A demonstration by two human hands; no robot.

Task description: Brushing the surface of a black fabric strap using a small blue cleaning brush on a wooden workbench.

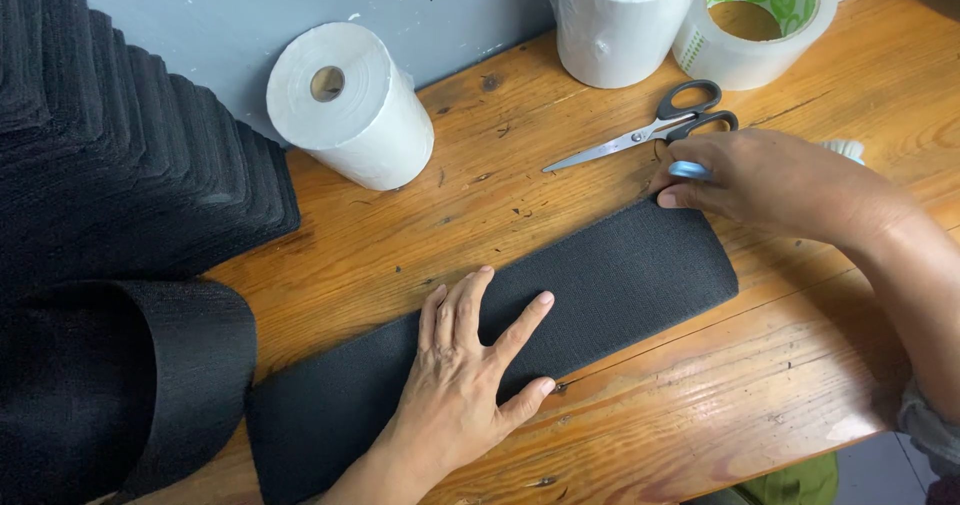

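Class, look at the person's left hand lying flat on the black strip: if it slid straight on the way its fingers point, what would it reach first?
Probably the grey-handled steel scissors. The left hand points up and right along the black woven fabric strip, then bare wooden table, though depth is uncertain.

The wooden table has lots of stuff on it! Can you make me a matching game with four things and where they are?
Things:
1. grey-handled metal scissors
2. wide black fabric strip
3. clear round tape roll
4. white paper roll lying on its side

Places:
A. against the grey wall
B. under the left hand
C. top right of the wooden table
D. just beyond the right hand

Pairs: 1-D, 2-B, 3-C, 4-A
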